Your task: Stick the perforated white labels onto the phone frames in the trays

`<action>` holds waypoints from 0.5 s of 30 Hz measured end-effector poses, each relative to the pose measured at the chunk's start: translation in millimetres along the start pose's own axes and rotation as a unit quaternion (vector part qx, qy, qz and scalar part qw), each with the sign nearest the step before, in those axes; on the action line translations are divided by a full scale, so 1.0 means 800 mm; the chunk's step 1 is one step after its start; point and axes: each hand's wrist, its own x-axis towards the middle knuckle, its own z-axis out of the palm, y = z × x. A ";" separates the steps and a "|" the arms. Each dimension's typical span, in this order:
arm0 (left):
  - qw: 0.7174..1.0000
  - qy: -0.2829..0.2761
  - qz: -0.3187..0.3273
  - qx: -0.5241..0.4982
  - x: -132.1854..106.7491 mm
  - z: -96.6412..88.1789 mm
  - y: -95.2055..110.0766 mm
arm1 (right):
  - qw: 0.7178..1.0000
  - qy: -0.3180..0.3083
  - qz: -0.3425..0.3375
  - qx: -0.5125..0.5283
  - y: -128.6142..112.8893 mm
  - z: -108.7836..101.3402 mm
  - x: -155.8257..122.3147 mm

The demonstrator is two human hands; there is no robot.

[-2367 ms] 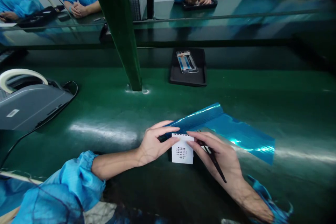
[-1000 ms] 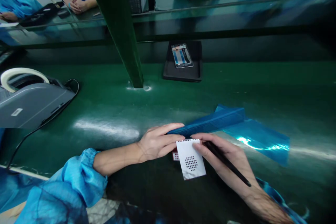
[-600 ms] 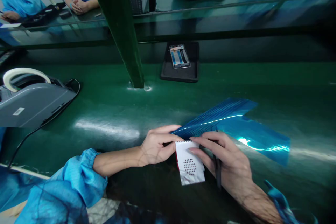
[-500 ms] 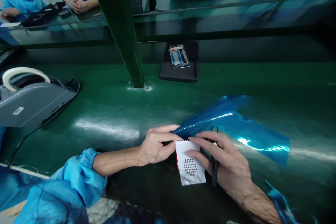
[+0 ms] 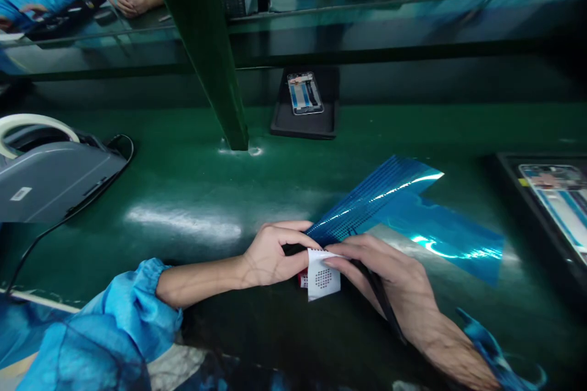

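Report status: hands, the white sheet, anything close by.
Left hand and right hand both pinch the white dotted sheet, bent under the blue film. Right also holds a black tool. Black tray at right edge, apart.
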 end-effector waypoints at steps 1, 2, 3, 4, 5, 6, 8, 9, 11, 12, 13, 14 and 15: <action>1.000 -0.002 0.027 0.001 0.000 -0.002 0.000 | 1.000 -0.002 0.002 0.001 0.000 -0.002 0.000; 0.998 0.000 0.055 0.003 0.000 -0.003 -0.001 | 1.000 -0.003 0.004 0.002 0.001 -0.003 0.001; 0.997 0.005 0.082 0.008 -0.001 -0.003 -0.002 | 1.000 -0.003 0.005 0.001 0.001 -0.004 0.002; 0.994 0.013 0.105 0.015 -0.001 -0.003 -0.003 | 1.000 -0.003 0.006 0.001 0.001 -0.005 0.002; 0.992 0.021 0.126 0.024 -0.002 -0.003 -0.005 | 1.000 -0.002 0.006 0.000 0.001 -0.006 0.002; 0.989 0.029 0.144 0.034 -0.003 -0.002 -0.007 | 1.000 -0.002 0.006 0.001 0.002 -0.006 0.002; 0.983 0.036 0.173 0.060 -0.004 0.000 -0.010 | 1.000 -0.001 0.009 0.003 0.002 -0.005 0.000; 0.980 0.033 0.183 0.075 -0.004 0.000 -0.010 | 1.000 -0.002 0.011 0.004 0.002 -0.004 -0.002; 0.975 0.023 0.195 0.105 -0.005 -0.001 -0.010 | 1.000 -0.006 0.019 0.007 0.003 -0.002 -0.006; 0.973 0.019 0.198 0.118 -0.005 -0.002 -0.009 | 1.000 -0.008 0.022 0.009 0.004 -0.002 -0.008; 0.971 0.016 0.200 0.129 -0.005 -0.002 -0.008 | 1.000 -0.009 0.025 0.010 0.004 -0.002 -0.009; 0.970 0.015 0.201 0.135 -0.005 -0.003 -0.007 | 1.000 -0.009 0.028 0.012 0.005 -0.001 -0.011; 0.970 0.015 0.198 0.137 -0.004 -0.004 -0.006 | 0.999 -0.009 0.029 0.013 0.005 -0.001 -0.012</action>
